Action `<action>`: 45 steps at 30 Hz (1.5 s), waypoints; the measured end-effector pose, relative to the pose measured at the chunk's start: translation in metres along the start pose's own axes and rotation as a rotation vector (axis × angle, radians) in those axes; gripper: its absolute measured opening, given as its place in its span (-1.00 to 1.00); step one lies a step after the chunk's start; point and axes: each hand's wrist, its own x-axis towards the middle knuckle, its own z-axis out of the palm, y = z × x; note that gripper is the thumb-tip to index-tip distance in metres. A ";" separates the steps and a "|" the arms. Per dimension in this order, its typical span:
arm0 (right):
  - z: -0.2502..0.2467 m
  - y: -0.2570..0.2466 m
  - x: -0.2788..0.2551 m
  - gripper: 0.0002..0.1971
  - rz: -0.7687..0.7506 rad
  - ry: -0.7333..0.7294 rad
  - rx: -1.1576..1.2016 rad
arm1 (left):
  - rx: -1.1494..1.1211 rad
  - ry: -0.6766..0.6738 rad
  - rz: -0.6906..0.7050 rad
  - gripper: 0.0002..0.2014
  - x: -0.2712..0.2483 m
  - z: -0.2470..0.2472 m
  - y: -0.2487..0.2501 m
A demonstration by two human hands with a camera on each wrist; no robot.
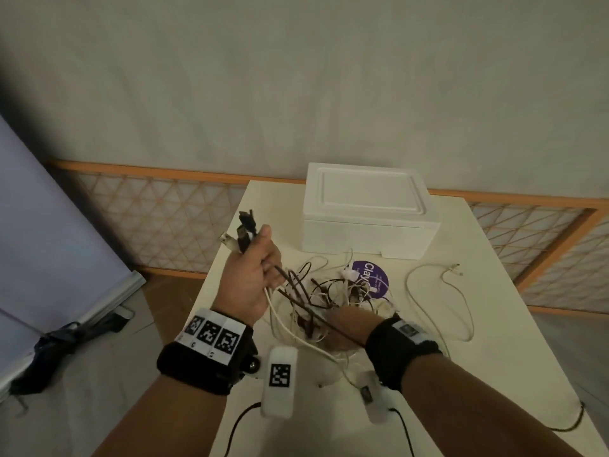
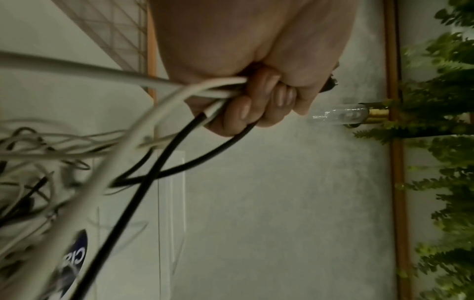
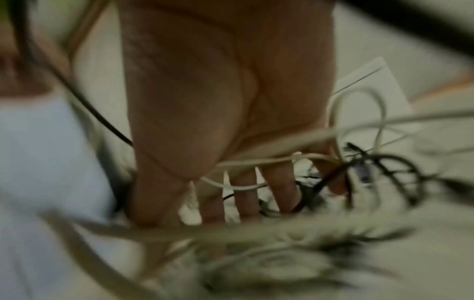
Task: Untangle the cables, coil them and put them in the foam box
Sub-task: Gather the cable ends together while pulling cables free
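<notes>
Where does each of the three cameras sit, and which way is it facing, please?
Head: on the person's head, facing down at table, foam box, cable tangle; both forearms show.
Left wrist: looks along left hand gripping cable ends, toward the wall.
Right wrist: looks along right hand, fingers spread into the tangle; blurred.
Shared: the tangle and foam box appear in all three.

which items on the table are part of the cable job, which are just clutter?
Job:
- tangled cables, right hand reaching into them
- cable ends gripped by left hand
- separate white cable lying to the right
- foam box, lid on

Lying about:
- purple round sticker under the tangle
- dark cord at the table's near right edge
</notes>
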 end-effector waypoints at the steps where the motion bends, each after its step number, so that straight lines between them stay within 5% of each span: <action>1: 0.015 0.014 0.005 -0.59 0.074 -0.095 -0.126 | 0.001 0.000 0.007 -0.59 0.000 -0.002 0.004; 4: 0.024 0.057 0.001 -0.48 0.284 -0.105 -0.240 | -0.012 0.030 0.054 -0.55 -0.001 -0.019 0.020; 6: 0.019 0.073 0.000 -0.08 0.397 -0.168 -0.144 | -0.040 0.071 0.053 -0.53 -0.002 -0.029 0.023; 8: 0.015 0.070 0.005 0.33 0.341 -0.160 -0.088 | -0.072 0.107 0.031 -0.56 -0.002 -0.033 0.017; 9: 0.011 0.059 0.004 0.38 0.267 -0.174 -0.099 | -0.074 0.114 0.014 -0.57 -0.002 -0.032 0.013; 12: -0.014 0.023 -0.009 -0.09 0.075 -0.149 -0.162 | -0.032 0.130 -0.041 -0.57 -0.004 -0.028 -0.001; 14: -0.040 0.002 -0.026 -0.60 0.004 0.181 -0.189 | 0.004 0.112 -0.066 -0.56 -0.005 -0.024 -0.007; 16: -0.062 -0.022 -0.040 -0.73 -0.105 0.471 0.106 | 0.046 0.064 -0.073 -0.60 -0.006 -0.017 -0.010; 18: -0.073 -0.049 -0.049 -0.77 -0.283 0.487 0.423 | 0.104 0.016 -0.060 -0.64 -0.008 -0.009 -0.013; 20: -0.066 -0.061 -0.044 -0.89 -0.361 0.446 0.413 | 0.128 -0.031 -0.029 -0.67 -0.010 -0.001 -0.013; 24: -0.031 -0.040 -0.021 -0.82 -0.222 0.357 0.235 | 0.130 0.003 0.108 -0.66 -0.013 0.000 0.010; 27: -0.018 -0.018 -0.016 -0.81 -0.085 0.352 0.335 | 0.168 0.032 0.230 -0.64 -0.011 -0.013 0.029; 33: -0.067 -0.021 -0.028 -0.89 -0.136 0.596 0.648 | 0.256 0.250 0.193 -0.67 -0.006 -0.030 0.013; 36: -0.097 -0.031 -0.044 -0.89 -0.187 0.716 0.818 | 0.178 0.225 0.118 -0.59 -0.006 -0.030 0.010; 42: -0.110 -0.048 -0.059 -0.90 -0.317 0.718 0.451 | 0.301 0.047 0.070 -0.91 -0.005 -0.018 0.000; 45: -0.105 -0.057 -0.059 -0.90 -0.362 0.762 0.443 | 0.373 -0.034 0.028 -0.80 -0.006 -0.011 -0.009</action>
